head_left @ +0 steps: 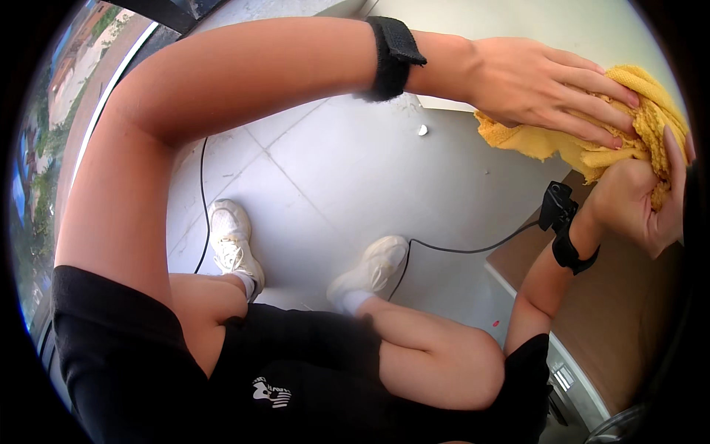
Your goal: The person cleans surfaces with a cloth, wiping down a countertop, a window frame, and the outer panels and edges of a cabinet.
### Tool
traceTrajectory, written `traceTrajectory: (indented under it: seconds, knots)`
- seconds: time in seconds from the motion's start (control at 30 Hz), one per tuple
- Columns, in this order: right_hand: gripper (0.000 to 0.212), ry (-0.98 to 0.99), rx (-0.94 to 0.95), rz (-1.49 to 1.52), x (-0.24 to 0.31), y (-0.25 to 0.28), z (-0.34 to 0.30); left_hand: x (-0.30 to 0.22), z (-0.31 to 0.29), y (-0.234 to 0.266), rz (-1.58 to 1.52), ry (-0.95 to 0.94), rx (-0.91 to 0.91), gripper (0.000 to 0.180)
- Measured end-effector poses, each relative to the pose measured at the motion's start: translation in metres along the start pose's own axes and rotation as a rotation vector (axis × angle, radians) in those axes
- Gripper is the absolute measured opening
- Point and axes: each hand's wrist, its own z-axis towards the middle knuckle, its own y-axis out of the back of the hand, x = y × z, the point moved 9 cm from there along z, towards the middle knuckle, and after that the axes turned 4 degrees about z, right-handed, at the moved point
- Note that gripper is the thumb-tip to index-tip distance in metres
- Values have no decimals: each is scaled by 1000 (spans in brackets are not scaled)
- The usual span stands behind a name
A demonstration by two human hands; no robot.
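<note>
A yellow textured cloth is bunched up at the upper right, against the lower part of a pale panel. Across it from the left reaches my left hand, its fingers stretched out and lying flat on the cloth. My right hand comes up from below and grips the bunched right end of the cloth, with folds between thumb and fingers. Part of this hand is cut off by the dark rim of the picture. Black straps sit on both wrists, and the right one carries a small black device.
Grey floor tiles lie below, with a small white scrap on them. A black cable runs from the right wrist past my shoes. A brown surface with a pale edge stands at the right. A window is at the left.
</note>
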Motion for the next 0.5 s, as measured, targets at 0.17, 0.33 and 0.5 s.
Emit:
traceTrajectory:
  seconds: [0.17, 0.33, 0.5]
  knots:
    - [30, 83, 78, -189, -9, 11, -11, 9, 10, -15, 126, -189, -20, 57]
    - [25, 178, 370, -451, 17, -30, -26, 33, -10, 1, 224, -420, -304, 32]
    - [47, 39, 429, -389, 22, -56, -48, 44, -33, 13, 256, -427, -435, 27]
